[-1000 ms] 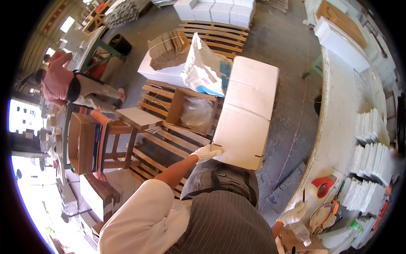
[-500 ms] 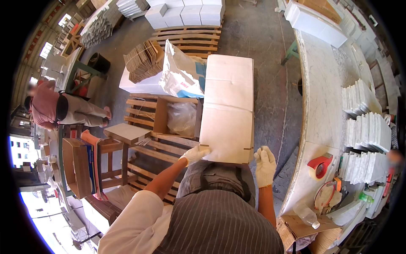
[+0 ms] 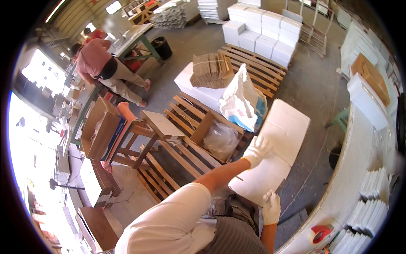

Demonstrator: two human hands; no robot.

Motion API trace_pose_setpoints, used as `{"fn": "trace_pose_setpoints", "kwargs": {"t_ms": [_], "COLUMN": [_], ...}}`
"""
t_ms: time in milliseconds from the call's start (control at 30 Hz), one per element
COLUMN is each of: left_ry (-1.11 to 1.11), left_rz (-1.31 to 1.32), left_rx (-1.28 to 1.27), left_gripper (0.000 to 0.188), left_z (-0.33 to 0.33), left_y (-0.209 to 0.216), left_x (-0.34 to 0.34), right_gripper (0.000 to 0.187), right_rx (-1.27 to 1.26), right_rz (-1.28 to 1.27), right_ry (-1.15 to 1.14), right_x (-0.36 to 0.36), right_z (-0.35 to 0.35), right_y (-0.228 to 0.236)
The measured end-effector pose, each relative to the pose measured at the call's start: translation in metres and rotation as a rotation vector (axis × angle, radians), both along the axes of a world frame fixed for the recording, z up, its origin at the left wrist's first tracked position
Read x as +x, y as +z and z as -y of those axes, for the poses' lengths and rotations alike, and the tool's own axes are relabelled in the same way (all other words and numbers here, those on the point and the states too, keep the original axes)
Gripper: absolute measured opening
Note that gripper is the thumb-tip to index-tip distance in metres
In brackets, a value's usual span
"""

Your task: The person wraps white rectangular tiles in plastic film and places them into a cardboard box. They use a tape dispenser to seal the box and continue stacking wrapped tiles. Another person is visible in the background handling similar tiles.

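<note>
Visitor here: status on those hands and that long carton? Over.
Left gloved hand spread over long cardboard carton; right gloved hand by its near right corner. Carton top looks closed. White-and-blue sack close along its left side.

Over there: one slatted pallet (image 3: 258,70), bearing stacked white boxes (image 3: 253,26). One black bin (image 3: 163,47), beside a green-legged table (image 3: 149,46). One co-worker (image 3: 95,59), pink shirt, left. One long bench (image 3: 338,182), right, pale slabs (image 3: 375,184) along it.

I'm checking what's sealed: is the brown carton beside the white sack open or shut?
Open: clear plastic shows inside the carton, uncovered.
</note>
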State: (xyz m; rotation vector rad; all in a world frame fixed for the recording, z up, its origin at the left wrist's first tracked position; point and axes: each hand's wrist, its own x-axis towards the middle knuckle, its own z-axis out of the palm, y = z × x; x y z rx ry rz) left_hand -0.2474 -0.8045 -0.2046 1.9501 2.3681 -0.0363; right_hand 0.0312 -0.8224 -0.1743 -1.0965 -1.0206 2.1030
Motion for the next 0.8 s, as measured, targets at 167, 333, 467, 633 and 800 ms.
{"fn": "trace_pose_setpoints", "kwargs": {"t_ms": [167,333,467,633,800], "left_ry": [0.027,-0.113,-0.133,-0.170,-0.176], "left_rz": [0.042,0.088,0.105,0.093,0.087], "left_rx": [-0.296,-0.126,-0.162,-0.137,-0.101], "left_gripper": [0.028,0.022,0.020,0.018,0.016], "left_z": [-0.039,-0.044,-0.024,-0.031,-0.040], "left_y": [-0.001,-0.084,-0.062,-0.044,-0.031], "left_x": [0.001,0.000,0.002,-0.007,-0.020], "right_gripper": [0.017,0.017,0.014,0.013,0.012], "right_rx": [-0.247,-0.216,-0.265,-0.276,-0.220], "right_rz": [-0.048,-0.009,0.024,0.019,0.029], "right_ry": [-0.078,-0.015,-0.073,-0.095,-0.040], "right_x": [-0.001,-0.013,-0.027,-0.053,-0.061], "right_z": [-0.006,-0.015,-0.025,-0.036,-0.042], "right_y": [0.004,0.012,0.002,-0.010,-0.030]}}
